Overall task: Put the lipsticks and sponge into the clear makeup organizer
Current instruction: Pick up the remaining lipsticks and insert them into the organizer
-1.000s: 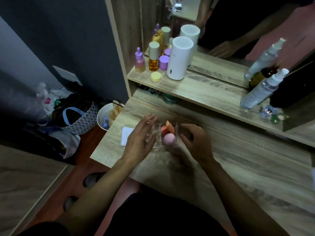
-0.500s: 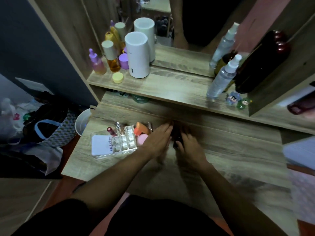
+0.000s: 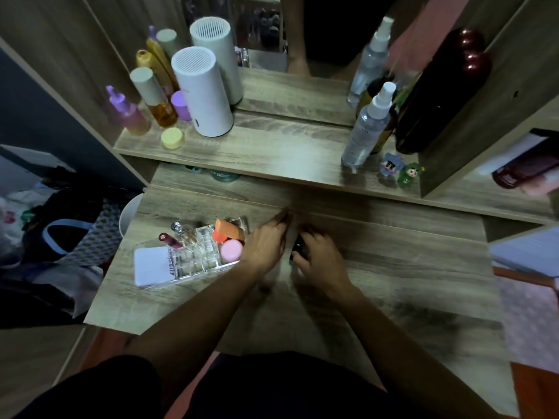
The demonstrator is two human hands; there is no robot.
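Observation:
The clear makeup organizer (image 3: pixel 196 257) sits on the desk's left part. Its right end holds an orange sponge (image 3: pixel 229 229), an orange-red item and a pink round sponge (image 3: pixel 231 249). A dark red lipstick (image 3: pixel 169 239) and a small glass bottle (image 3: pixel 184 232) stand at its back left, and a white packet (image 3: pixel 152 266) lies in its left end. My left hand (image 3: pixel 266 243) hovers just right of the organizer, fingers spread. My right hand (image 3: pixel 317 257) is curled around a small dark object (image 3: pixel 298 247) on the desk; what it is I cannot make out.
The shelf above holds bottles, a white cylinder (image 3: pixel 202 95) and a yellow lid (image 3: pixel 172 137) at left, a spray bottle (image 3: pixel 367 125) and two small figurines (image 3: pixel 399 170) at right. A mirror stands behind. Bags and a white bin (image 3: pixel 128 214) lie on the floor left of the desk.
Both hands left the organizer and moved right to the desk's middle, where the right hand closed on a small dark object. The view swung right and closer.

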